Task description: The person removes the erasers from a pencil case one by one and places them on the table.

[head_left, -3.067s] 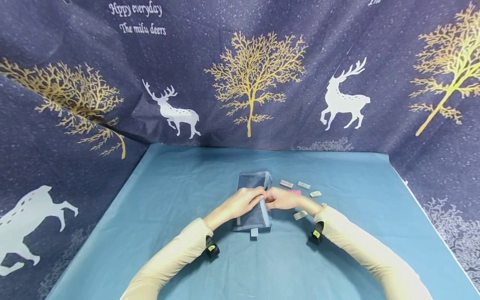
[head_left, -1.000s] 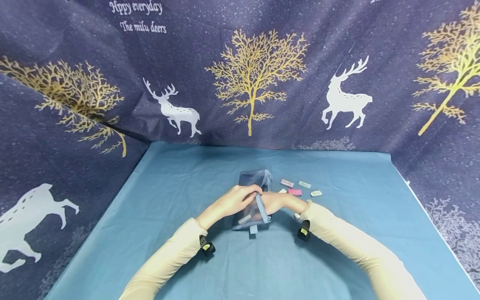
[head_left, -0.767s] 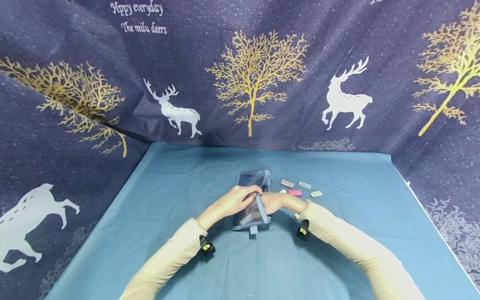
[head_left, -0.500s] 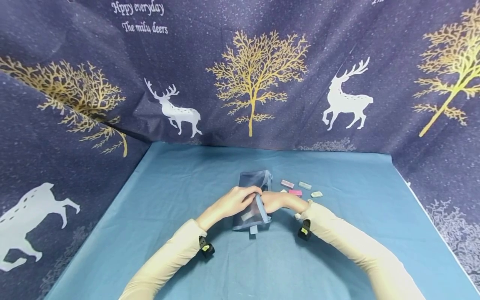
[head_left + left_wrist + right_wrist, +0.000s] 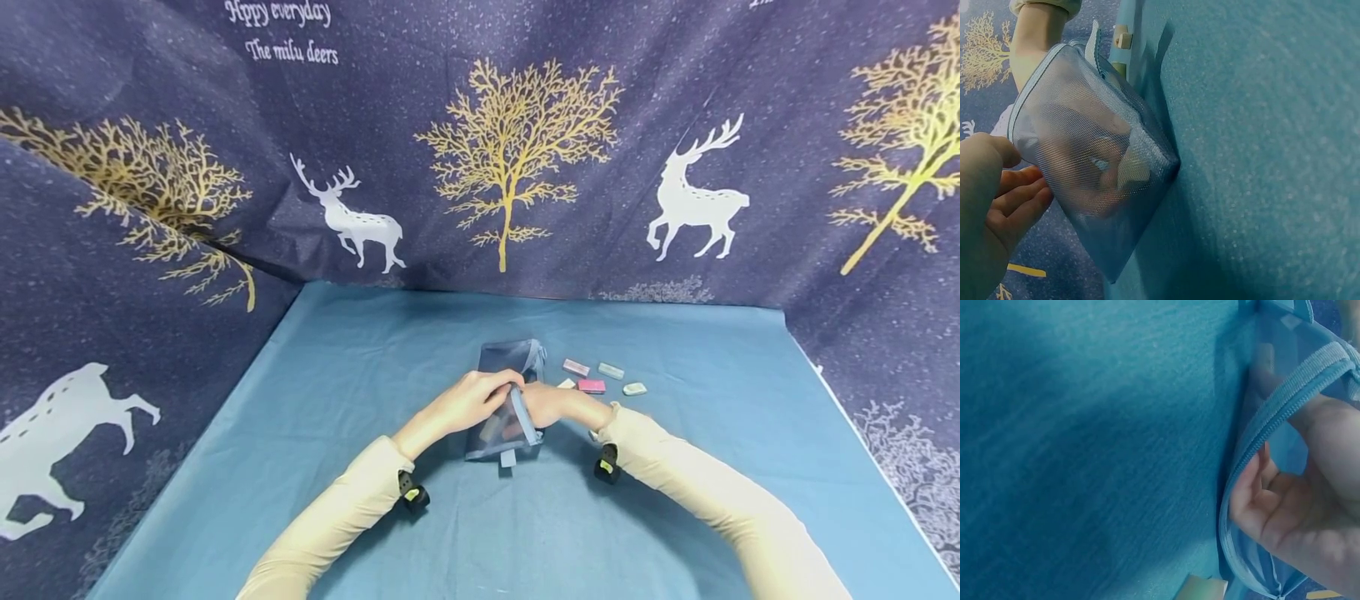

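Note:
A blue mesh zip pouch (image 5: pixel 501 358) stands on the blue cloth, its zip side facing right. My left hand (image 5: pixel 471 400) pinches the upper zip edge between thumb and fingers, holding the mouth apart. Through that mouth goes my right hand (image 5: pixel 547 404), inside to about the wrist. In the left wrist view, a pale eraser (image 5: pixel 1134 170) shows through the mesh against the right fingertips, which pinch it. The right wrist view has the zip (image 5: pixel 1272 415) curving around my right hand, with the thumb seen through the mesh.
Right of the pouch lie a pink eraser (image 5: pixel 592 387), a pale pink one (image 5: pixel 576 367), a greenish one (image 5: pixel 611 371) and a cream one (image 5: pixel 634 389). Another pale eraser (image 5: pixel 567 384) is partly behind my right wrist. A patterned dark curtain (image 5: pixel 450 208) stands behind the cloth.
From outside the zip edge, my right hand has moved left, deep into the pouch. The pale eraser inside has shifted and turned at its fingertips. My left hand still holds the edge up.

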Available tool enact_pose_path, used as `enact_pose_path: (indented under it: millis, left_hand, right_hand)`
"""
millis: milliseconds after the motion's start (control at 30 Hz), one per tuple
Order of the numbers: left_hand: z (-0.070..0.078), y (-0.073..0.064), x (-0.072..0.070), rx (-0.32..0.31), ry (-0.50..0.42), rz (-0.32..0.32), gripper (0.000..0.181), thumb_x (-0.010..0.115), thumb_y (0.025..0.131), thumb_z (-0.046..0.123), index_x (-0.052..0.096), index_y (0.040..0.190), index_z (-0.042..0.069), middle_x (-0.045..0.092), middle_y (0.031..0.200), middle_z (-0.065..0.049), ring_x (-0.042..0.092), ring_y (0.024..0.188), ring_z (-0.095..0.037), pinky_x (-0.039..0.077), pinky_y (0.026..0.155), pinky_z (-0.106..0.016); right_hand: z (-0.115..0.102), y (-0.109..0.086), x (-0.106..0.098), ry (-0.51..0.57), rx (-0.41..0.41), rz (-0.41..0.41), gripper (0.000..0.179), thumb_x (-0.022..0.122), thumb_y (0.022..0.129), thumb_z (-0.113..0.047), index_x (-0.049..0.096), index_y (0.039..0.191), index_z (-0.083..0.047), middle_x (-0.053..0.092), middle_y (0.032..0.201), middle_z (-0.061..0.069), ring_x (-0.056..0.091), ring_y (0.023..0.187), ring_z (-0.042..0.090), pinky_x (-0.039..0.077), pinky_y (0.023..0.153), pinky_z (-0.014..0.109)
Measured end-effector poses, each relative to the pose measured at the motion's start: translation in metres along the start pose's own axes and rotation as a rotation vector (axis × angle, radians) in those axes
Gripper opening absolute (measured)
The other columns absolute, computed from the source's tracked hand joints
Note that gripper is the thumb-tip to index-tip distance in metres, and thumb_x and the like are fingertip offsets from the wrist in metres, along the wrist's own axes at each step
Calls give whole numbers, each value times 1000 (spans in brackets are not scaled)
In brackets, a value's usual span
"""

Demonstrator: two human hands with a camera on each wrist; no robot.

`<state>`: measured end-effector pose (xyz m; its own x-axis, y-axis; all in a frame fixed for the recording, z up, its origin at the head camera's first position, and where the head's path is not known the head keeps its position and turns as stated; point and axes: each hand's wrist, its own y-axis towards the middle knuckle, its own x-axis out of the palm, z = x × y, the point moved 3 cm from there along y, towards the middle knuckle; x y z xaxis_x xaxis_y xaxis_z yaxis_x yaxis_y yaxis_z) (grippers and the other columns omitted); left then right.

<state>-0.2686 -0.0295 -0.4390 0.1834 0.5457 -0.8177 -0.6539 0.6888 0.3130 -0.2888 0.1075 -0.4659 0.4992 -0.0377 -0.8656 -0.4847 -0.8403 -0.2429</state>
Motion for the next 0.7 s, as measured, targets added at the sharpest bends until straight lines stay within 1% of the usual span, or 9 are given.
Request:
enact_pose_path:
  millis: [100,167,233,333,433,533,633,700]
  left_hand:
    - [-1,-1,1,6,0,5,25,40,97,12,56,114,19,60,73,2,37,43,1,36,47,-14]
    - [-1,-1,1,8,3,7,25,40,97,13,56,114,19,61,74,2,37,44,1,36,47,-14]
    - [-2,-1,2,10,1,12,24,40,97,13,56,114,19,61,75,1,37,44,1,36,47,-14]
    - [-1,-1,1,13,4,19,24,40,97,13,56,114,19,59,73,3,36,45,1,35,48,-14]
    - [-1,-2,1,15,13,27,25,41,96,13,57,114,19,56,71,6,32,44,1,33,47,-14]
    - [-1,-3,1,13,17,25,25,41,96,12,56,115,20,54,69,7,30,44,0,32,47,-15]
    - [-1,-4,2,8,6,14,25,40,97,13,55,116,20,54,70,7,30,45,0,31,48,-15]
    - [-1,-5,3,9,-5,6,25,39,97,14,55,116,20,53,70,7,30,45,-1,31,48,-14]
  right_hand:
    - [0,-1,1,-8,37,8,24,57,88,-35,63,96,-13,58,80,-3,45,68,5,41,65,21]
    - [1,-1,1,14,38,15,23,57,88,-33,62,96,-12,58,81,-2,46,69,6,41,66,22]
    - [2,-2,2,36,18,22,20,57,89,-30,62,89,-10,54,76,-2,44,69,6,39,66,21]
    - [4,-2,3,89,-20,20,18,56,90,-24,59,83,-8,48,72,-5,42,68,6,37,66,20]
    - [5,-4,3,163,-24,23,15,56,90,-20,57,81,-7,47,72,-6,42,68,5,38,66,19]
    - [5,-6,4,208,-20,34,15,57,89,-17,56,76,-8,46,68,-8,41,63,4,37,62,18]
    - [6,-8,5,206,-28,52,23,57,88,-12,51,66,-12,41,60,-9,35,55,2,33,57,16]
    - [7,-10,5,219,-32,69,30,55,87,-7,45,61,-14,34,55,-8,30,49,2,29,53,16]
